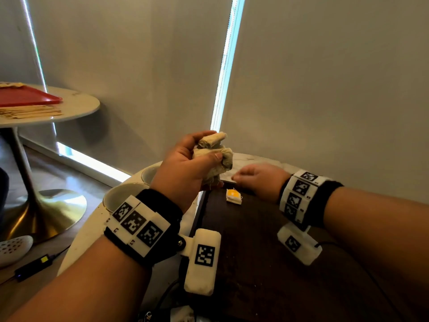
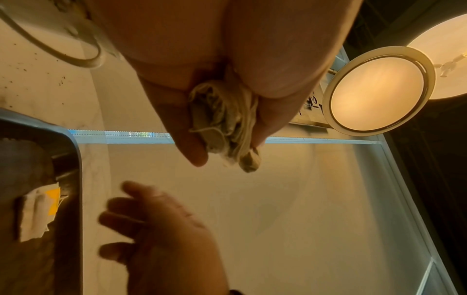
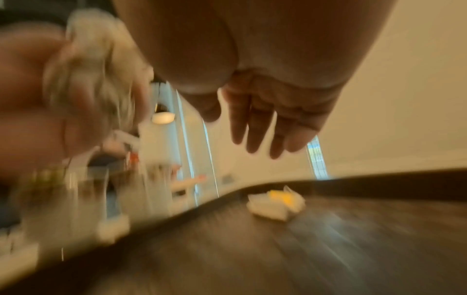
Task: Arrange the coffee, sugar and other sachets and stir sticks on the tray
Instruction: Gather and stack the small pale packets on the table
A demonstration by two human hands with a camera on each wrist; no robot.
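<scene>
My left hand (image 1: 185, 163), at the centre of the head view, was curled tight round a crumpled bunch of pale beige tea-bag sachets with loose strings (image 1: 214, 156), held up above the far left corner of the dark brown wooden tray (image 1: 255, 252). My right hand (image 1: 257, 180), just to its right and low over the tray's far edge, held nothing, its fingers loose and nearly straight. One small white sachet with a yellow tag (image 1: 233, 196) lay on the tray near that far edge. I judged the step to be laying sachets out singly: best to draw one from the bunch with the free hand, keeping strings untangled, and set it beside the first. The left wrist view alone showed a string looping across the bunch (image 2: 223, 123); the right wrist view, blurred, showed the spread fingers (image 3: 255, 127) above the tray, apart from the lone sachet (image 3: 275, 203).
</scene>
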